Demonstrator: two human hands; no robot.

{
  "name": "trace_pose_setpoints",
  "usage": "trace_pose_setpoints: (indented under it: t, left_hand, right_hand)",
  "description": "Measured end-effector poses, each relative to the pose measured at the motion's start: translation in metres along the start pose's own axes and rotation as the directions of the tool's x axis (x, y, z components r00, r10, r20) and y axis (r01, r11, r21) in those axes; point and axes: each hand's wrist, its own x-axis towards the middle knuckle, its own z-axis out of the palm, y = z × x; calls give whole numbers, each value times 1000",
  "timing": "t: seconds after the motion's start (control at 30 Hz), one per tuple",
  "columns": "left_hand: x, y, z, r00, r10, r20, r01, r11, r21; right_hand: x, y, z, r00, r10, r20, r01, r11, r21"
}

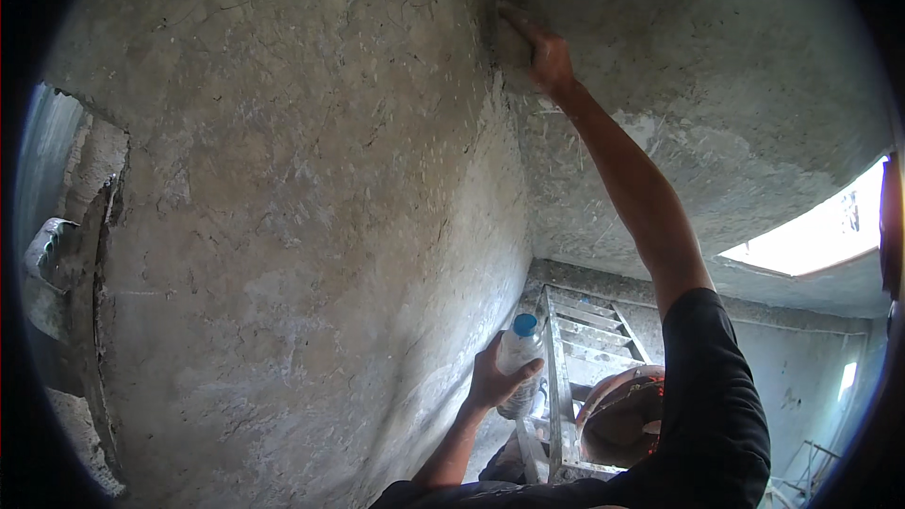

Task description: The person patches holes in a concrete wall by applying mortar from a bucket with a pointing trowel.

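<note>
My left hand (498,375) is wrapped round a clear plastic bottle (519,358) with a blue cap, held upright low in the view beside the plastered wall (283,179). High above, my right arm stretches up to the inner corner where that wall meets another rough grey plastered surface (698,132). There my right hand (549,61) seems closed, with a dark slim shape running from it toward the corner. Whether that shape is a finger or a held thing is unclear in the shade.
A plaster-spattered ladder (563,386) stands below my arms. Next to it is a round tub (622,419) with dark contents, partly hidden by my sleeve. At the right, a bright opening (815,231) lets in light. A broken-edged gap (80,226) cuts the wall at far left.
</note>
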Motion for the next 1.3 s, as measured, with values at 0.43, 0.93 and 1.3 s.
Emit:
trace_pose_setpoints:
  t: [0.43,0.93,1.3]
  left_hand:
    - [3,-1,1,999,-35,-15,35,999,20]
    - [5,-1,4,998,-49,45,51,998,-43]
    - [4,-3,8,997,-66,37,66,998,3]
  right_hand:
    - [-94,38,31,971,162,177,-137,980,-142]
    - [-65,18,22,948,243,208,-214,965,-152]
    - [19,-7,-7,993,58,-99,-61,998,-21]
